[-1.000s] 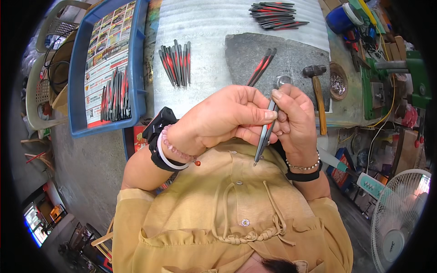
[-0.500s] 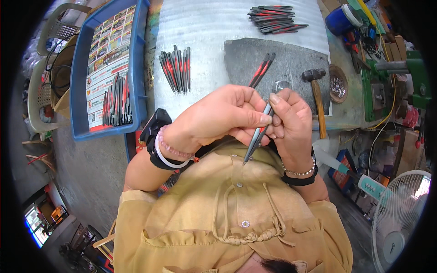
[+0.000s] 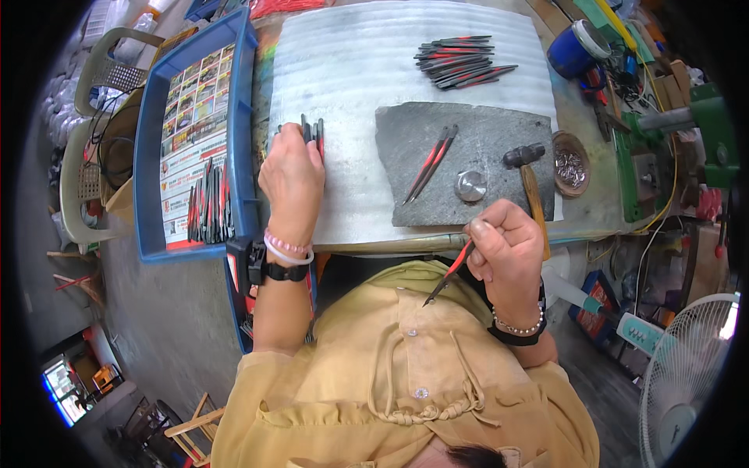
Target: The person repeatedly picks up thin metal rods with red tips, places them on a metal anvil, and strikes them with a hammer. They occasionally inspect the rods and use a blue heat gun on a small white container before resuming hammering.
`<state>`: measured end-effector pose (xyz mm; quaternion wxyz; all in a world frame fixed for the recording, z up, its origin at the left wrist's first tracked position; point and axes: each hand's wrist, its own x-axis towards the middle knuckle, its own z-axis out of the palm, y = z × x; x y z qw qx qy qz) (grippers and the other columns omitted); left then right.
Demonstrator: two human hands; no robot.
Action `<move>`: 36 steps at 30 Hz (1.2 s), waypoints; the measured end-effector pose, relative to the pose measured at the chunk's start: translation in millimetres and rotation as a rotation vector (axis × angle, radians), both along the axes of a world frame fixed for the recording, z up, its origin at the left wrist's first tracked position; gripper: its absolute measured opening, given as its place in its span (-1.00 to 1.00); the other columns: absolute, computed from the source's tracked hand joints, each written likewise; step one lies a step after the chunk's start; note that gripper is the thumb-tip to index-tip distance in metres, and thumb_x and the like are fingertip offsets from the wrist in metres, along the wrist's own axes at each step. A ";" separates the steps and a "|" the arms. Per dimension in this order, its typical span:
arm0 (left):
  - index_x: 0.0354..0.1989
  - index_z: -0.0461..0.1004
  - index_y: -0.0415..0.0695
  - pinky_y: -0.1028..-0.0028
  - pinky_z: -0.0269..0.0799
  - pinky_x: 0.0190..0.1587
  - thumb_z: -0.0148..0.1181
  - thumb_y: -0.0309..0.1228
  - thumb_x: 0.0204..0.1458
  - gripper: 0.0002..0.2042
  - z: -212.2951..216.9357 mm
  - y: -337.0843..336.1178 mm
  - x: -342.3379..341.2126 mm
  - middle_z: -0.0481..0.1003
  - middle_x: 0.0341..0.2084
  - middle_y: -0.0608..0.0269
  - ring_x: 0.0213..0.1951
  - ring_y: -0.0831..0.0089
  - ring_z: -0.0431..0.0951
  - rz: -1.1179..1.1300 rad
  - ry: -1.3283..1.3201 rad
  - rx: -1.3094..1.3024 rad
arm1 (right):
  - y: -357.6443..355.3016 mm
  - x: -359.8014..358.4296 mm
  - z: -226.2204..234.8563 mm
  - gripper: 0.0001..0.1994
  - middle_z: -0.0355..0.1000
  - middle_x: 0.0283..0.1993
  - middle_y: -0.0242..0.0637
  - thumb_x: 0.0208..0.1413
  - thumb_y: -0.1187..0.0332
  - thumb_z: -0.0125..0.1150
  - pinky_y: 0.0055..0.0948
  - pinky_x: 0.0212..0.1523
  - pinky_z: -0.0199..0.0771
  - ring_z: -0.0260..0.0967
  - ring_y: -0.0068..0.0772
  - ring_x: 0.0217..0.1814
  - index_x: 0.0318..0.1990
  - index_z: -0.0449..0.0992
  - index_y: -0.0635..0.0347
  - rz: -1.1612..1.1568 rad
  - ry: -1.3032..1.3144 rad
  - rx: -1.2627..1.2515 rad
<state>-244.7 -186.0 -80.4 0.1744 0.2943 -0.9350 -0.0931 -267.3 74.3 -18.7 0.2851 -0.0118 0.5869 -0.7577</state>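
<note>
Your left hand (image 3: 292, 178) has left the tool and gone out to the small pile of red-and-black tools (image 3: 312, 131).

The blue tray (image 3: 147, 156) holds 1 more bundle (image 3: 207, 209); your left fingers curl over the pile, and your right hand (image 3: 505, 251) pinches 1 red-and-black tool (image 3: 451, 274) above your chest.

A hammer (image 3: 529, 175) and a metal disc (image 3: 471, 186) lie on a grey slab (image 3: 499, 129) on the counter (image 3: 367, 70). A blue tray (image 3: 148, 156) sits left, a fan (image 3: 690, 366) lower right.
</note>
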 end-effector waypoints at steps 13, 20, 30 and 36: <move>-0.44 0.39 -0.20 0.13 0.42 -0.32 0.34 -0.36 -0.10 -0.76 30.6 89.8 -48.6 0.47 -0.48 0.00 -0.37 -0.01 0.52 -0.514 0.012 0.356 | 19.1 5.1 -2.6 -0.92 0.35 -0.45 -0.53 0.17 0.52 0.15 -0.78 -0.48 0.15 0.17 -0.87 -0.47 -0.35 0.39 0.26 0.052 0.053 -0.077; -0.38 0.41 -0.22 0.27 0.44 -0.36 0.31 -0.45 -0.05 -0.82 34.2 89.8 -36.6 0.50 -0.50 0.02 -0.42 0.09 0.54 -0.510 0.131 0.488 | 14.8 3.2 -0.8 -0.91 0.33 -0.50 -0.51 0.18 0.51 0.15 -0.76 -0.55 0.13 0.16 -0.85 -0.54 -0.35 0.37 0.24 0.118 0.030 -0.068; -0.14 0.47 -0.32 0.65 0.44 -0.18 0.15 -0.59 0.14 -0.85 73.4 87.5 36.1 0.54 -0.31 0.30 -0.25 0.67 0.51 -0.467 0.061 1.715 | 7.5 2.1 1.6 -0.93 0.45 -0.42 -0.45 0.18 0.50 0.18 -0.75 -0.47 0.27 0.33 -0.83 -0.44 -0.31 0.42 0.26 0.065 0.246 -0.061; -0.19 0.42 -0.31 0.63 0.45 -0.16 0.14 -0.60 0.14 -0.90 65.1 90.4 42.5 0.53 -0.32 0.31 -0.23 0.66 0.51 -0.613 0.082 1.697 | 2.0 4.7 -4.0 -0.90 0.45 -0.59 -0.43 0.12 0.49 0.25 -0.70 -0.58 0.27 0.35 -0.80 -0.58 -0.36 0.45 0.28 0.056 0.433 0.119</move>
